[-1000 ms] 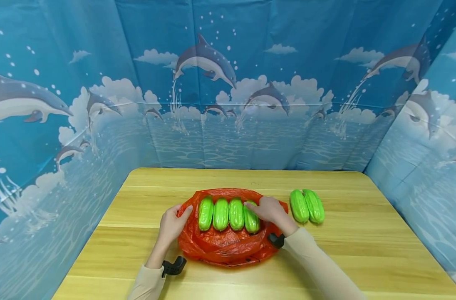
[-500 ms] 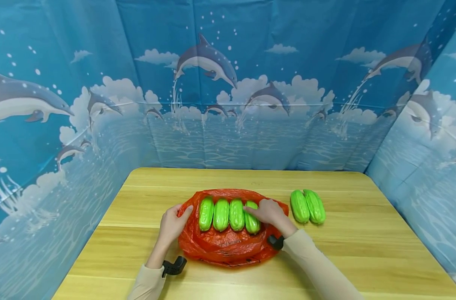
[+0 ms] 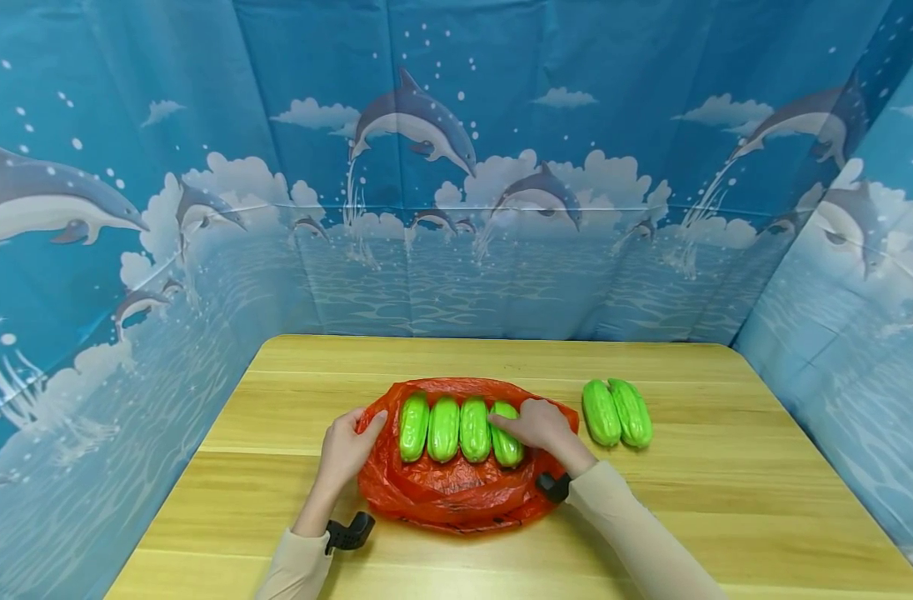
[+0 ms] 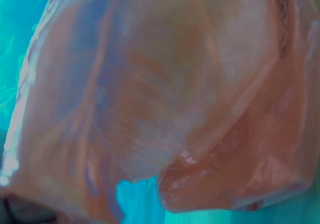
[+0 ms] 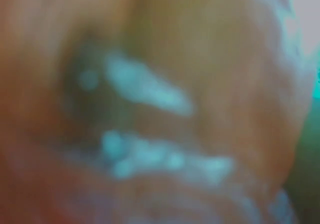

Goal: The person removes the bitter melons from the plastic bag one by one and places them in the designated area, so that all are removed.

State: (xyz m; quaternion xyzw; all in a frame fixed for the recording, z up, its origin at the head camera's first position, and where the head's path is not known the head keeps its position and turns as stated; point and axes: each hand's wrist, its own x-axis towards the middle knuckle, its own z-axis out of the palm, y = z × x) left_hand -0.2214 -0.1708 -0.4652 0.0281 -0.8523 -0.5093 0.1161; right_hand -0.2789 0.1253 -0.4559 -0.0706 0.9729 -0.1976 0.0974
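A red plastic bag (image 3: 456, 496) lies spread on the table with its mouth open. Inside it, several green cucumber-shaped vegetables (image 3: 444, 429) stand side by side in a row. My left hand (image 3: 346, 448) pinches the bag's left rim between thumb and fingers. At the row's right end, my right hand (image 3: 539, 425) grips the last green cucumber (image 3: 507, 442), its thumb across the upper part; the other fingers are mostly hidden. Thin translucent bag film (image 4: 175, 84) fills the left wrist view. The right wrist view is too blurred to show the fingers.
Two more green cucumbers (image 3: 616, 414) lie side by side on the wooden table (image 3: 711, 500), right of the bag. A blue dolphin-print curtain (image 3: 456, 283) surrounds the table at the back and sides. A black wrist mount (image 3: 349, 532) sits on each wrist.
My right hand has shifted slightly nearer to me on the rightmost cucumber, its thumb a little lower. The left hand and the bag look unmoved.
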